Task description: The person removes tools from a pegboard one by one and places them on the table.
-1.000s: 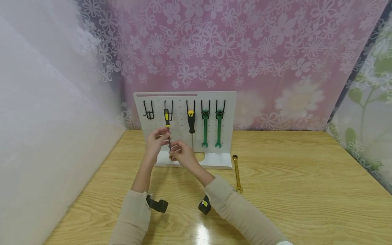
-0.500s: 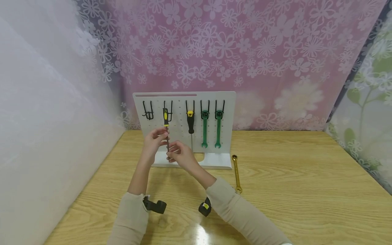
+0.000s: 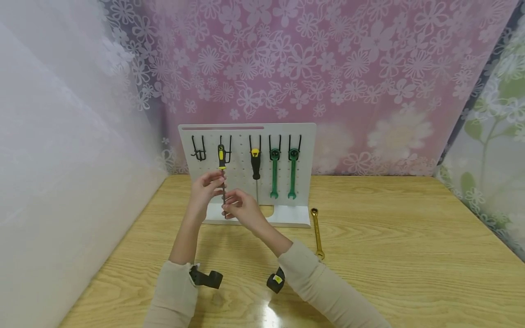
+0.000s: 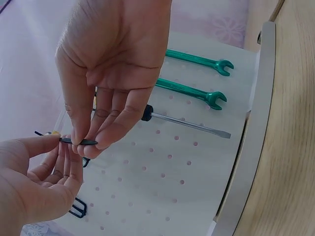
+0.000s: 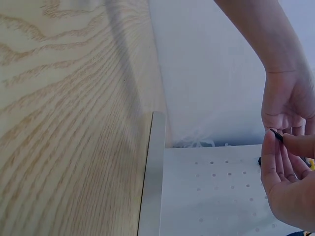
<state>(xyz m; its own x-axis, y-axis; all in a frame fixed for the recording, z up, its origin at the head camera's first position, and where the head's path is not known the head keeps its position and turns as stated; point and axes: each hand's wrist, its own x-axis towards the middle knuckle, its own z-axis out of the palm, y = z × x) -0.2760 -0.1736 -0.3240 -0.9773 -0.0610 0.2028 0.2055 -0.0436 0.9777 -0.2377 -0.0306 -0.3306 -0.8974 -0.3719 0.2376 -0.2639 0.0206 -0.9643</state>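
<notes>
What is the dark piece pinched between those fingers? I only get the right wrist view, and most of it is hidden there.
Observer: A yellow-and-black screwdriver; the head view shows its handle rising above the left hand.
Operator: Is any tool lying loose outside my view?
Observer: Yes, a gold wrench lies on the wooden table, to the right of the white pegboard.
Operator: And what hangs next to the held tool, on its right?
Observer: A black-handled screwdriver; the left wrist view shows its flat blade tip.
</notes>
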